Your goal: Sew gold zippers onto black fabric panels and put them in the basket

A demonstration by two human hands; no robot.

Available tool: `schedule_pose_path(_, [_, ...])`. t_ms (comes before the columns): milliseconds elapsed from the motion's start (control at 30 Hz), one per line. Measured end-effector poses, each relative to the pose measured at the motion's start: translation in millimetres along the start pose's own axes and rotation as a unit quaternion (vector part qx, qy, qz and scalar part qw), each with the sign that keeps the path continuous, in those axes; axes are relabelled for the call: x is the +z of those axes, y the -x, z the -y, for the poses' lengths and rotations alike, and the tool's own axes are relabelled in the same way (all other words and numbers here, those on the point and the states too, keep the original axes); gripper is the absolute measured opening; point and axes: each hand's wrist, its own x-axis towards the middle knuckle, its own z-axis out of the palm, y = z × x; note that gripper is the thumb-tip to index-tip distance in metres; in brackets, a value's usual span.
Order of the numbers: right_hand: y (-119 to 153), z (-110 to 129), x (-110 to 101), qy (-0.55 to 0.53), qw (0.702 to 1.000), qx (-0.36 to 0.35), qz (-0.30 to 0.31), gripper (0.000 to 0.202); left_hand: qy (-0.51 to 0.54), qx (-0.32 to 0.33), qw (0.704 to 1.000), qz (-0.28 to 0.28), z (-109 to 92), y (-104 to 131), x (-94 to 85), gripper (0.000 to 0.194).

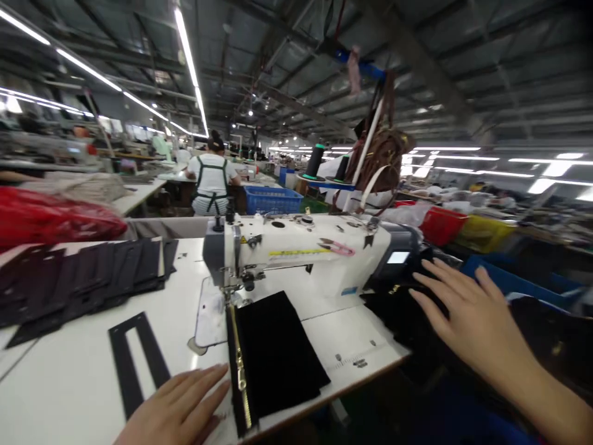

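A black fabric piece (282, 352) lies on the white sewing table, its upper left corner by the needle area of the white sewing machine (306, 253). Along its left edge runs a gold zipper (241, 371) with a metal pull. My left hand (185, 405) is beside the zipper's lower end, fingers extended, over the table. To the right, my right hand (467, 309) is spread in the air near dark fabric (389, 309) at the machine's right end. A dark frame-shaped piece (123, 346) with a long slot lies left, partly behind my left hand.
Overlapping dark pieces (92, 278) lie at the table's left. Pink-handled snips (340, 248) rest on the machine. Black thread cones (315, 162) stand behind it. Farther back are a blue crate (273, 201) and a seated person (213, 176). A blue bin (523, 275) stands at right.
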Motion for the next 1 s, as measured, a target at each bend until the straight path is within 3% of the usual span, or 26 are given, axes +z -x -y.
schedule_pose_path(33, [-7.5,22.9,-3.6,-0.063,0.997,-0.05,-0.022,0.034,-0.018,-0.009,0.999,0.048,-1.6,-1.0,-4.2,0.036])
schedule_pose_path(100, [-18.7,77.1,-2.2,-0.197,0.972,-0.129,-0.017,0.026,-0.026,-0.036,0.998,0.055,-4.8,-4.3,-7.4,0.04])
schedule_pose_path(167, [-22.7,135.3,12.1,-0.306,0.933,-0.182,0.053,0.031,-0.007,-0.083,0.992,0.094,-6.1,-11.4,-5.6,0.039])
schedule_pose_path(233, [-19.9,186.7,34.3,-0.338,0.912,-0.185,0.14,0.036,0.017,-0.147,0.977,0.154,-3.3,-22.9,-2.1,0.035])
schedule_pose_path(333, [-9.9,234.2,63.0,-0.339,0.906,-0.163,0.194,0.047,0.086,-0.184,0.949,0.241,8.3,-40.6,0.5,0.071])
schedule_pose_path(433, [-5.2,242.2,77.7,-0.326,0.916,-0.146,0.181,0.046,0.137,-0.177,0.935,0.275,20.8,-48.9,-0.3,0.092])
schedule_pose_path(533, [-14.2,223.9,91.8,-0.279,0.951,-0.014,0.134,0.039,0.158,-0.18,0.927,0.289,27.8,-51.3,-1.3,0.102])
schedule_pose_path(633, [-30.0,201.8,111.6,-0.237,0.954,0.1,0.156,0.036,0.173,-0.187,0.914,0.316,31.1,-55.8,0.0,0.107])
schedule_pose_path(800, [-36.5,194.4,130.9,-0.224,0.952,0.095,0.184,0.03,0.178,-0.189,0.901,0.348,35.7,-61.6,6.2,0.118])
schedule_pose_path(1000, [-36.8,204.4,112.3,-0.136,0.966,0.057,0.211,0.022,0.169,-0.18,0.908,0.338,38.1,-54.8,13.7,0.121])
